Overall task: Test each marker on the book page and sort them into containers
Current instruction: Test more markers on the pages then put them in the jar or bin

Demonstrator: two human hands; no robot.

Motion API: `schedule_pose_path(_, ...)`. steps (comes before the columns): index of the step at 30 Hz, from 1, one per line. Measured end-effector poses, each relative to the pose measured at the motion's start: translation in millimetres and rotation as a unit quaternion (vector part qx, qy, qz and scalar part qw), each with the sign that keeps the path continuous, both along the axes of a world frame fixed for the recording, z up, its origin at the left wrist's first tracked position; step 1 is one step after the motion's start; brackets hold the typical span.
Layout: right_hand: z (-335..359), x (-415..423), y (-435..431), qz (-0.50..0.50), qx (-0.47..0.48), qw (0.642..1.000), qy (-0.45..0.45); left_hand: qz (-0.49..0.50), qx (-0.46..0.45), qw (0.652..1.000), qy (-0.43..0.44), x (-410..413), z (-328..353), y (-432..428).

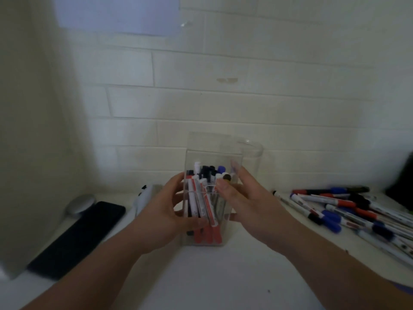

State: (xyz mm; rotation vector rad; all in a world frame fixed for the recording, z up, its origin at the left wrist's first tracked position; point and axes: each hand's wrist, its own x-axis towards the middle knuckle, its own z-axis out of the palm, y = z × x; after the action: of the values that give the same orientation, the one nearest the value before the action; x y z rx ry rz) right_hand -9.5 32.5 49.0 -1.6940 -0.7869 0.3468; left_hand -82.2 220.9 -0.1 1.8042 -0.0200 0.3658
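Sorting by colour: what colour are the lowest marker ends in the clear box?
Red marker ends, head view.

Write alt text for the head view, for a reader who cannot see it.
A left hand grips a clear rectangular plastic container packed with upright red, black and blue markers on a white table, while the right hand lays straight fingers against its right side. A loose pile of similar markers lies at the right, a flat black phone at the left.

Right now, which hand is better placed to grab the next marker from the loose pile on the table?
The right hand, probably. The loose pile lies on its side of the table, and its fingers are straight and hold nothing. The left hand grips the clear container, farther from the pile.
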Motion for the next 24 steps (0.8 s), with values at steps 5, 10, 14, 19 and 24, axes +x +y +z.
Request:
schedule_pose_path(5,-5,-3,20,0.006,-0.005,1.000,0.010,0.006,-0.026,1.000,-0.012,1,-1,9)
schedule_pose_path(10,-9,15,15,-0.043,0.041,0.998,0.036,0.007,0.003,1.000,-0.001,29,-1,-2)
schedule_pose_path(14,-10,26,5,-0.084,0.011,0.996,-0.003,0.046,0.017,0.999,0.017,49,-7,-7)
schedule_pose_path(19,7,32,-21,-0.145,-0.078,0.985,-0.056,0.111,0.067,0.991,0.033,49,-10,-7)
schedule_pose_path(24,19,59,-47,-0.241,-0.181,0.938,-0.169,0.297,0.157,0.933,-0.129,19,3,-32)
